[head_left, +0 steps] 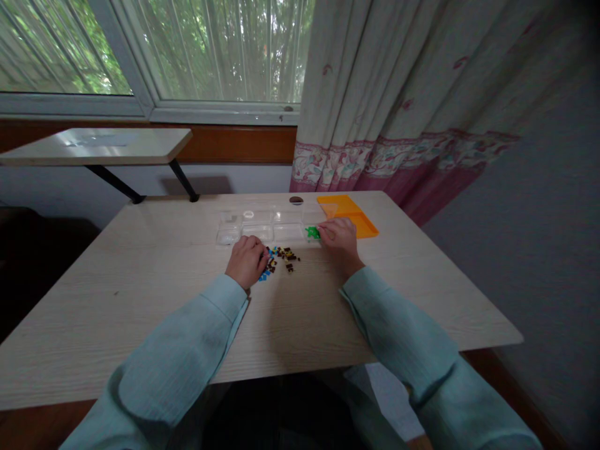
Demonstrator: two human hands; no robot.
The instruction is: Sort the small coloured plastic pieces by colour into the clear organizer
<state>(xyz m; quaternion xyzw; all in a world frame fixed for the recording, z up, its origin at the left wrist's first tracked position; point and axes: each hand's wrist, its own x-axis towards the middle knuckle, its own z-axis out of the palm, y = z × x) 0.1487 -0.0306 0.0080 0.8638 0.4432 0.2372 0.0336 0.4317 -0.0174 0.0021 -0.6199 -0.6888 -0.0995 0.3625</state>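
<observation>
Small loose pieces (pixel 287 252), glossy-looking, mixed in dark brown, yellow and blue; spread in an uneven, single heap on the pale wood-grain bench (pixel 403 294), just in front of a clear tray. Blue pieces (pixel 262 277) gathered mostly at the left and near side of the heap; brown and yellow toward the right, with a few strays at the edge. Too small for exact shapes or a count.

Green pieces (pixel 312 232), bright, clustered in the front-row compartment at the right end of the tray.

Clear tray (pixel 288 232), thin transparent plastic, shiny in spots; divided into 2 rows of compartments; lies flat toward the far side of the bench, partly hidden at the right end.

Left hand (pixel 247 261), palm down, fingers curled and close together at the left edge of the heap; fingertips partly hidden, cannot tell whether gripping.

Right hand (pixel 338 237), fingers drawn narrow, tips right beside the green pieces; cannot tell of any piece between them.

Orange panel (pixel 363 224), flat, crossed by a faint line; rests behind and to the right of the right hand, partly covered by it.

Dark oval object (pixel 296 200), brown, near the far edge of the bench, behind the tray.
</observation>
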